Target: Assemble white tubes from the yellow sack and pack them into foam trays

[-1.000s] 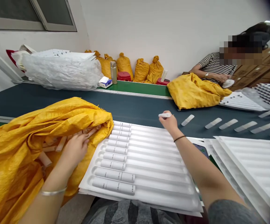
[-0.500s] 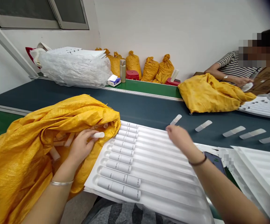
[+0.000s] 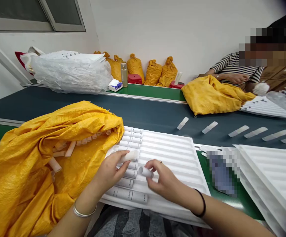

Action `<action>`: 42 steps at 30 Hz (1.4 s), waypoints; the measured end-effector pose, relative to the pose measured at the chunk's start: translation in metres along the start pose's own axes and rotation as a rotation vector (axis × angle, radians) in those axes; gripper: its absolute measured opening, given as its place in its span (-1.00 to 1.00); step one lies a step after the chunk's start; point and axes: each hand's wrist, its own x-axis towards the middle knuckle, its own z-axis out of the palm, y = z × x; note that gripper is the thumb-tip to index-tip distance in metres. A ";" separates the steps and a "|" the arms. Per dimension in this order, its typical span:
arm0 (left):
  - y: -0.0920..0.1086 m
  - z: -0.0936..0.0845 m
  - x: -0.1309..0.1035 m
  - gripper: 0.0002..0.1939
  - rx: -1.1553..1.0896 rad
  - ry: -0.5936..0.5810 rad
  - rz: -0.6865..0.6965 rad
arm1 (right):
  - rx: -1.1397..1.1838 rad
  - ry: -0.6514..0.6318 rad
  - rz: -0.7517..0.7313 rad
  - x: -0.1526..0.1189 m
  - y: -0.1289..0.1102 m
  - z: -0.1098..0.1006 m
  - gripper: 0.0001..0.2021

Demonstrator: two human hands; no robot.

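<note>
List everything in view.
Tray: one, white, front
Printed tubes: several, white, in tray
Held pieces: two, white, in hands
Open sack: one, yellow, left
Loose tubes: several, pale, in sack
Belt: one, dark, middle
Belt pieces: seven, whitish, right
Stacked trays: several, white, right
Wrapped bundle: one, white, left
Tissue box: one, white-blue, back
Bottle: one, gold, back
Stools: two, red, back
Other sacks: several, yellow, back
Co-worker: one, striped, right
Cartons: several, brown, right
Hands: two, bare, over tray

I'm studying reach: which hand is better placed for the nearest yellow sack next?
Probably the left hand, nearer the sack; the right hand is farther across the tray. Both hold tubes.
</note>
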 end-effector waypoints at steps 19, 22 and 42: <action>0.041 -0.004 0.004 -0.70 0.089 -0.129 0.133 | -0.028 0.124 -0.300 0.011 0.004 -0.046 -0.75; 0.039 -0.002 0.001 -0.67 0.145 -0.085 0.181 | -0.021 0.104 -0.248 0.010 0.006 -0.047 -0.74; 0.050 -0.007 0.007 -0.72 -0.140 -0.235 -0.050 | -0.107 0.081 -0.460 0.008 -0.002 -0.056 -0.67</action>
